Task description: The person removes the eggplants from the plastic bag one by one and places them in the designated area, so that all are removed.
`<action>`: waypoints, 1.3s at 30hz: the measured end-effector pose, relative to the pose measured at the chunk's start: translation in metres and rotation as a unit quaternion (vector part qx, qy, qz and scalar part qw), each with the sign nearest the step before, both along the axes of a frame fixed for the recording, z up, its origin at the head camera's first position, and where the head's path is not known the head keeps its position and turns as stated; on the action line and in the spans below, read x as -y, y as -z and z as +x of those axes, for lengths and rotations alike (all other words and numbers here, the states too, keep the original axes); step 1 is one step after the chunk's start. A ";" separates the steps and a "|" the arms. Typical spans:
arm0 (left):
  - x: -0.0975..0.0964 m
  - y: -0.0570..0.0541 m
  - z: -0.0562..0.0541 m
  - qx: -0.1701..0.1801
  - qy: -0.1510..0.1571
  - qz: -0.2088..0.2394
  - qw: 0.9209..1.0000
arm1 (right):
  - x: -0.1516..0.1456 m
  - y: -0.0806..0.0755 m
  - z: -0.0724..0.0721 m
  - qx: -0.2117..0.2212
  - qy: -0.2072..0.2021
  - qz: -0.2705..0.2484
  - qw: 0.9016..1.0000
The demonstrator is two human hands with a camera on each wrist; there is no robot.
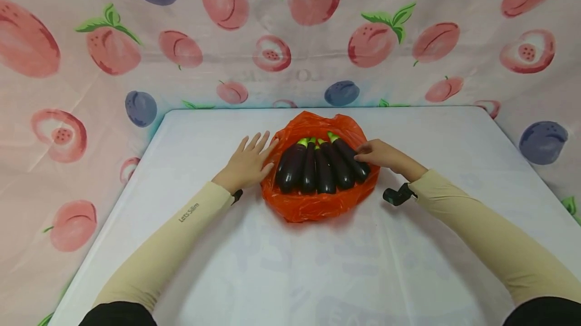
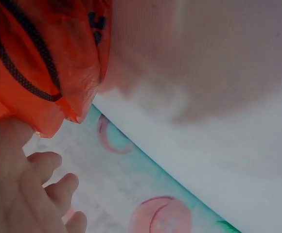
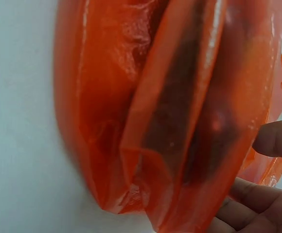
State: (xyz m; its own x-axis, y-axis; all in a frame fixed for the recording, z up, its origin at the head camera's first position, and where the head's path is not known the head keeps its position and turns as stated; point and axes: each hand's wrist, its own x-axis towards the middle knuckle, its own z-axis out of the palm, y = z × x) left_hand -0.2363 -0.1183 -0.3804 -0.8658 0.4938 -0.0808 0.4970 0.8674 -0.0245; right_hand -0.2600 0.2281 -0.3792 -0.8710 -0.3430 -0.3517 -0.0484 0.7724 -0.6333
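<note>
Several glossy dark purple eggplants [image 1: 309, 169] with green stem ends lie side by side in an orange plastic bag [image 1: 295, 210], its mouth spread wide. My left hand [image 1: 247, 162], fingers spread, rests against the bag's left rim; in the left wrist view the same hand [image 2: 19, 179] touches the bag [image 2: 39, 53]. At the opposite rim, my right hand [image 1: 379, 154] has curled fingers on the side of the rightmost eggplant [image 1: 347, 157]. In the right wrist view, the right hand's fingertips [image 3: 248, 194] pass partly behind the bag film [image 3: 112, 97], which hides their contact.
The bag stands on a white-covered table [image 1: 317, 265], near its back edge. Behind and beside the table hangs a fruit-printed cloth [image 1: 308, 73]. A dark wrist strap piece [image 1: 397, 195] hangs below the right sleeve.
</note>
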 end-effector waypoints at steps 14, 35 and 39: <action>-0.003 -0.007 -0.014 0.007 -0.005 0.000 1.000 | 0.000 0.002 -0.002 -0.003 0.009 -0.002 1.000; -0.026 -0.011 0.001 -0.087 -0.035 0.027 0.995 | 0.007 0.005 0.000 -0.021 0.007 0.003 1.000; -0.024 -0.012 0.001 -0.090 -0.045 0.032 0.994 | 0.008 0.002 0.000 -0.008 0.022 0.000 1.000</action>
State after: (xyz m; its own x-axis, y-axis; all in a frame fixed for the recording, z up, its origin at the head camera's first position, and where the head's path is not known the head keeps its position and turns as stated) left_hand -0.2349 -0.0944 -0.3687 -0.9047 0.4121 0.1081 0.4091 0.9111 -0.0496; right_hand -0.2597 0.2199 -0.3817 -0.8906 -0.3038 -0.3385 -0.0239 0.7744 -0.6323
